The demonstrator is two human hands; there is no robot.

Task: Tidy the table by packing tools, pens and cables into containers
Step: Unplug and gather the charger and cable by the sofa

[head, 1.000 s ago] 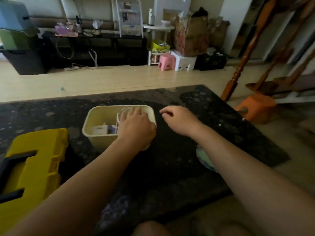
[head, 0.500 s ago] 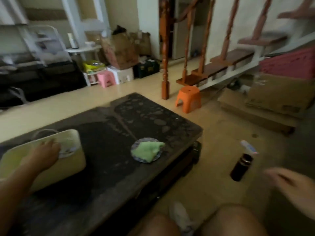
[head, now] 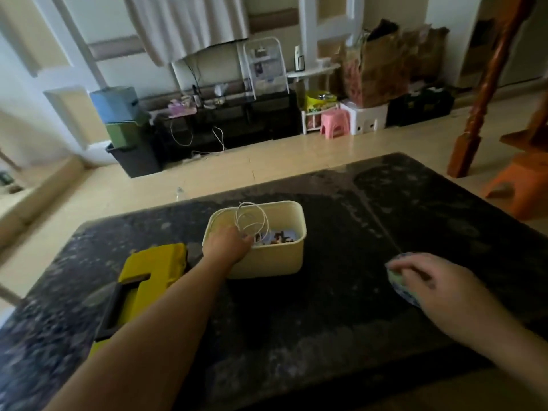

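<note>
A cream plastic bin (head: 268, 261) stands mid-table with small items in its bottom. White cable (head: 252, 219) loops rise above its rim. My left hand (head: 226, 246) reaches over the bin's near left rim, and its fingers curl at the base of the cable loops. A closed yellow toolbox (head: 148, 278) with a black handle lies just left of my left forearm. My right hand (head: 430, 281) hovers with its fingers spread over a small blue-rimmed plate (head: 407, 298) near the table's right side. The plate holds something green, mostly hidden by the hand.
The dark speckled table (head: 341, 321) fills the foreground. An orange stool (head: 522, 185) and a wooden stair post (head: 474, 129) stand off its right edge. Bins, a black TV stand and a pink stool (head: 335, 123) line the far wall.
The view swung right toward the stairs, then back to the table. My right hand came from beside the bin, out past my right knee, to above the plate. My left hand stayed at the bin.
</note>
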